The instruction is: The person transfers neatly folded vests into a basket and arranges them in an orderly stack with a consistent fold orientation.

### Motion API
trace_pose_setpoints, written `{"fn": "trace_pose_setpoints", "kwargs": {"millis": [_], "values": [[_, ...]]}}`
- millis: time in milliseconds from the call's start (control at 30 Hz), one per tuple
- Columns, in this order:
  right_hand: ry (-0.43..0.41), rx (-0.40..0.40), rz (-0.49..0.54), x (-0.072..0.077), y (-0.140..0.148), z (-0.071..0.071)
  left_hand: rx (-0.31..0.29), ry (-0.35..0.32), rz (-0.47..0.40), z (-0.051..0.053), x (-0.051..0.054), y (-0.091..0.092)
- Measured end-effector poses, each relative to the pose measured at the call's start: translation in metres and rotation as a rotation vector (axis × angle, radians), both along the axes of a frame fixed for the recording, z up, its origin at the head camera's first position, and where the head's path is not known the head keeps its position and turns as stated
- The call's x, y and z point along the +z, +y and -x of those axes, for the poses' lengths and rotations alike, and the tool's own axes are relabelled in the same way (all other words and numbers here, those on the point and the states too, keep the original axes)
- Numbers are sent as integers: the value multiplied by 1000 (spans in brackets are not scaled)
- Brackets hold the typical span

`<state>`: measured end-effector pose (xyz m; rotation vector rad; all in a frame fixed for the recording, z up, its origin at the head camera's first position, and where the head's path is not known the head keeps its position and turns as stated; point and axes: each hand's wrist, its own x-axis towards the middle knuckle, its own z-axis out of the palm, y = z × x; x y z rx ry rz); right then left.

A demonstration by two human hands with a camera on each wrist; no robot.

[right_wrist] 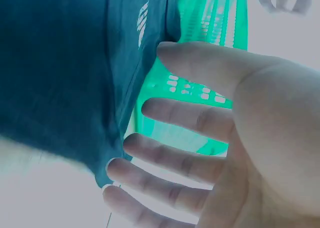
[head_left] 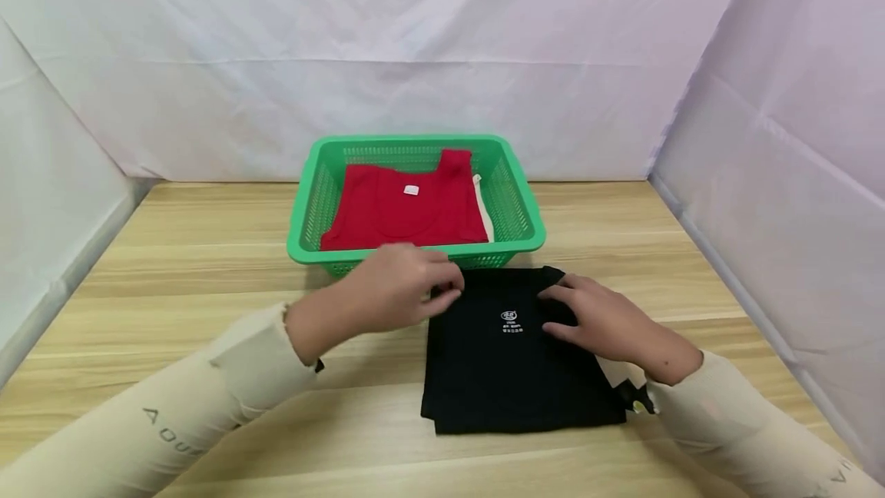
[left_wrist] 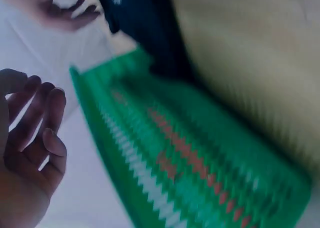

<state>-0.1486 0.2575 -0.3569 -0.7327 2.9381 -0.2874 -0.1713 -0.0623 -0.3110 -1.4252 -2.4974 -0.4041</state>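
A folded black top (head_left: 512, 375) lies flat on the table, with small white print near its upper middle. My left hand (head_left: 404, 290) hovers at its upper left corner, in front of the basket's near rim. Its fingers curve loosely and hold nothing, as the left hand (left_wrist: 35, 148) also shows in the left wrist view. My right hand (head_left: 608, 321) is at the top's upper right edge. In the right wrist view the right hand (right_wrist: 230, 138) has spread, nearly straight fingers beside the black cloth (right_wrist: 55, 63); whether they touch it I cannot tell.
A green plastic basket (head_left: 297, 229) stands just behind the black top. Inside lies a folded red top (head_left: 429, 214) with a white tag, and a cream cloth (head_left: 484, 210) peeks out beneath it. White sheets (head_left: 415, 106) hang around the wooden table (head_left: 173, 267).
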Motion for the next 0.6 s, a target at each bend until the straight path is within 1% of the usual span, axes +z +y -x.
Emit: {"fn": "trace_pose_setpoints", "kwargs": {"millis": [67,133,300,400,467,533,600], "values": [[-15,-21,1,1,5,0,23,-50,69,-5,-9,7],[-27,-41,-1,1,10,1,64,-97,126,-7,-16,11],[-110,-105,17,-1,19,7,222,-176,233,-8,-30,13],[-147,-135,-3,-3,24,10,323,-211,321,-8,-36,15],[-176,-150,-32,-5,27,12,377,-240,389,-7,-39,16],[-211,-158,-58,-6,27,15,416,-251,450,-6,-41,18],[-253,-170,-77,-7,27,17,442,-264,489,-5,-42,20]]}}
